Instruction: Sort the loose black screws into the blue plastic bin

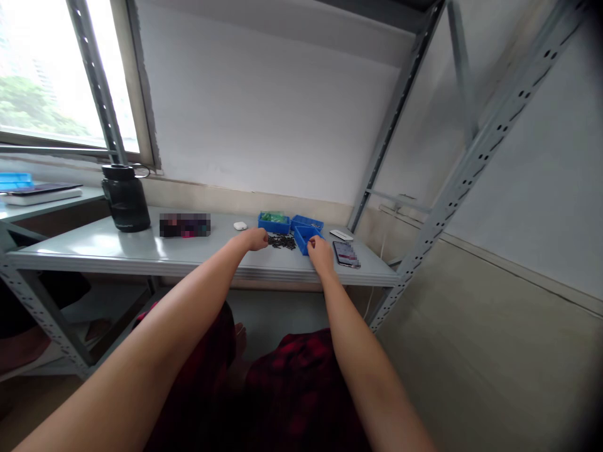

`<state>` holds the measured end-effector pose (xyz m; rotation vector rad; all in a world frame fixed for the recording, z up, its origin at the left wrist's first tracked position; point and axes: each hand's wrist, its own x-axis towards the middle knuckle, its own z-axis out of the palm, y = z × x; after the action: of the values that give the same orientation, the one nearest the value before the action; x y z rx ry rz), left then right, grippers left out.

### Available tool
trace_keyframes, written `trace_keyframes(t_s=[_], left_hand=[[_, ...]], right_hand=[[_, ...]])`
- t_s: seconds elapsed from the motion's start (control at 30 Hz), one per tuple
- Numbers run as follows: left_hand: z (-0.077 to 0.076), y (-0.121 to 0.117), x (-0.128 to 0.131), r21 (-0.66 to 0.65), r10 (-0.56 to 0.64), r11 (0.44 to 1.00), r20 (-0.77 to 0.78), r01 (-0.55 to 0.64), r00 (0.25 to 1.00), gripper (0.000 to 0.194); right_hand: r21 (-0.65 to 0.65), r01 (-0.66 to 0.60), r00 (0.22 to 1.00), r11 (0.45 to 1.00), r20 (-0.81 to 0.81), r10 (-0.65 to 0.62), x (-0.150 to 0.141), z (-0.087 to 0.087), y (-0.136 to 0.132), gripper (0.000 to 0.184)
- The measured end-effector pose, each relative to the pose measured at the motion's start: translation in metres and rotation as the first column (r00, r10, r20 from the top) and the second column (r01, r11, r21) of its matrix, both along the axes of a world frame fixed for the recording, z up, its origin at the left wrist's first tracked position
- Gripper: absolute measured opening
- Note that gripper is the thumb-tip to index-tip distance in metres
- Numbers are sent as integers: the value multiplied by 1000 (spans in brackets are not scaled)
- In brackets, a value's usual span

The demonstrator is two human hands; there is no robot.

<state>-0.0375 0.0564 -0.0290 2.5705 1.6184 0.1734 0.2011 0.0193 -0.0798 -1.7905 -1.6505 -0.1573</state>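
A loose pile of small dark pieces, perhaps screws, (282, 242) lies on the grey shelf table (211, 252). Closed at the pile's left edge is my left hand (257, 239); whatever its fingers may hold is hidden. My right hand (321, 254) is at the near right side of a small blue bin (300, 241), fingertips pinched together over its rim. I cannot make out what is between them. Behind the pile stands a blue bin with green plastic packing (274, 226). Another blue bin (307, 221), holding some small pieces, is beside it.
A phone (346, 254) and a white flat object (342, 235) lie to the right. Leftward are a white earbud case (240, 226), a blurred-out object (184, 225) and a large black bottle (125, 199). Metal shelf posts (464, 182) frame the table; a wall backs it.
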Motion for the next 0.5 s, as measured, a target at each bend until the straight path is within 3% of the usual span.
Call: trace_keyframes(t_s=[0.23,0.5], left_hand=[[-2,-2,5,-48,-59,997,-54,57,997,34],[-6,2,17,-34,-25,999,-140,20,990,32]], right_hand=[[-109,-22,999,994,27,25,-5,6,-6,25],[-199,-28,999,980,9,31,-9,5,-5,28]])
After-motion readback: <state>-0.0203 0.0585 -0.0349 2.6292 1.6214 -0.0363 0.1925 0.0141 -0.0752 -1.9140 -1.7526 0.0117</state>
